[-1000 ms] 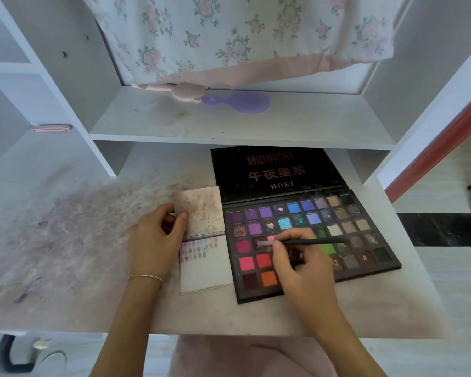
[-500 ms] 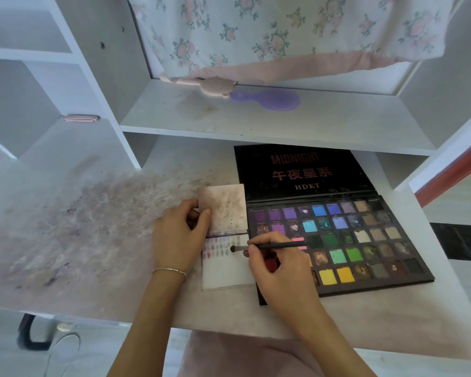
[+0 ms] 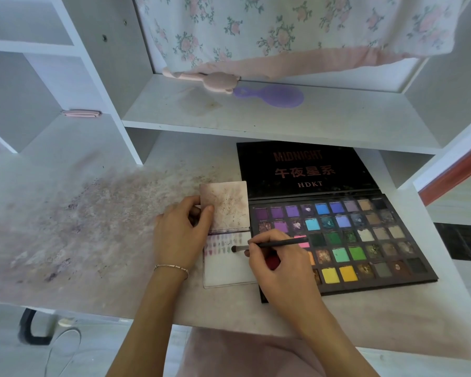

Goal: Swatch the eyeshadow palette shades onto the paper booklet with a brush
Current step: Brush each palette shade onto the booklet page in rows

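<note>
An open black eyeshadow palette (image 3: pixel 365 240) with several coloured pans lies on the desk, its lid standing back. To its left sits a small paper booklet (image 3: pixel 226 265), its stained cover folded up and rows of faint swatches on the open page. My left hand (image 3: pixel 181 232) pinches the booklet's upper cover at its left edge. My right hand (image 3: pixel 279 265) grips a thin black brush (image 3: pixel 272 244). The brush tip touches the page just right of the swatch rows. My right hand hides the palette's lower left pans.
The white desk (image 3: pixel 93 240) is smeared with purple powder on its left half. A shelf above holds a purple hairbrush (image 3: pixel 275 96) and a pink item (image 3: pixel 215 80). A floral cloth (image 3: pixel 283 28) hangs at the back. A pink clip (image 3: pixel 80 113) rests on the left ledge.
My right hand carried the brush leftward from the palette's pink pans to the booklet page, where the tip now touches. My left hand kept its hold on the cover.
</note>
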`<state>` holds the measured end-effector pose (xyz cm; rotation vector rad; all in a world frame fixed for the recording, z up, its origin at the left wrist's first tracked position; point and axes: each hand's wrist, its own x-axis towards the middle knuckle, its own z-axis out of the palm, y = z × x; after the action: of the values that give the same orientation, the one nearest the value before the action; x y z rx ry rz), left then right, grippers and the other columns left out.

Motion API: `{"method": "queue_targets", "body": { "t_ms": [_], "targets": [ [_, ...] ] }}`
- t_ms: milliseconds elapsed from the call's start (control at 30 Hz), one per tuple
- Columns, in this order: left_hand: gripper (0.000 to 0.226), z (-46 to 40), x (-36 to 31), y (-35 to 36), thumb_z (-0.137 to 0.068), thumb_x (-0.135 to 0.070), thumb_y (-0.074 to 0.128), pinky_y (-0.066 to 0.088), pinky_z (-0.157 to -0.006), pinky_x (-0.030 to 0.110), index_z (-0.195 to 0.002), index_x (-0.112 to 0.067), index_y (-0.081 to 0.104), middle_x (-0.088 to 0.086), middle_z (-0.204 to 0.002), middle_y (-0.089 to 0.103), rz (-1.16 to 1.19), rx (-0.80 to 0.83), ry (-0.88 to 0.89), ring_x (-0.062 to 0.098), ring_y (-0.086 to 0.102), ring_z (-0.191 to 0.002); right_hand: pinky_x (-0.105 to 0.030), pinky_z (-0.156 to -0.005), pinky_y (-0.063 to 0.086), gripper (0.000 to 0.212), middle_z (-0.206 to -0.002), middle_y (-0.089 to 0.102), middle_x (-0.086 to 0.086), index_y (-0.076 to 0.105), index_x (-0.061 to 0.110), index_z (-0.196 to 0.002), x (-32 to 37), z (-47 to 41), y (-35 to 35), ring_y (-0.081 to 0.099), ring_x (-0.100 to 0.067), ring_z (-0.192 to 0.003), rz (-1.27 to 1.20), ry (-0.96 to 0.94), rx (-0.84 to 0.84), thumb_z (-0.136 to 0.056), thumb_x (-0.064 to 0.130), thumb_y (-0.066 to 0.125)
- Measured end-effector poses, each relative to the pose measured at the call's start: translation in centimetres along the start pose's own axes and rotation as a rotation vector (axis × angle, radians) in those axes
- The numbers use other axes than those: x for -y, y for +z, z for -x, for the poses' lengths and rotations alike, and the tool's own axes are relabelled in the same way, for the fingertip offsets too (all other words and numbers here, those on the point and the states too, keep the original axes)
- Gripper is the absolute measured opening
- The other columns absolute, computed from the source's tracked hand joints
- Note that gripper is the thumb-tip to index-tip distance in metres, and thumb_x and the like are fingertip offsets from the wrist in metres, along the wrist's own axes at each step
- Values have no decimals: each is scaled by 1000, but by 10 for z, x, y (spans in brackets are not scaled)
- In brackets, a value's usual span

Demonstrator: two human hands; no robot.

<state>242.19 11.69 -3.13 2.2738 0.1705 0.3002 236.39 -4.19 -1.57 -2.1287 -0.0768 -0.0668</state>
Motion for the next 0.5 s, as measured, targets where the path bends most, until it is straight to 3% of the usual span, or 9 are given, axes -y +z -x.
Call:
{"method": "queue_targets", "body": {
  "t_ms": [500],
  "targets": [
    [18,0,-2,0,-85,-33,55,47,-78,47,-95,-22,64,-4,-72,63,1,-2,-8,20,58,-74,-35,-73,52,11,-82,63,6,53,32,-83,0,0,0,59,-11,-84,9,14,27,-85,21,57]
  ]
}}
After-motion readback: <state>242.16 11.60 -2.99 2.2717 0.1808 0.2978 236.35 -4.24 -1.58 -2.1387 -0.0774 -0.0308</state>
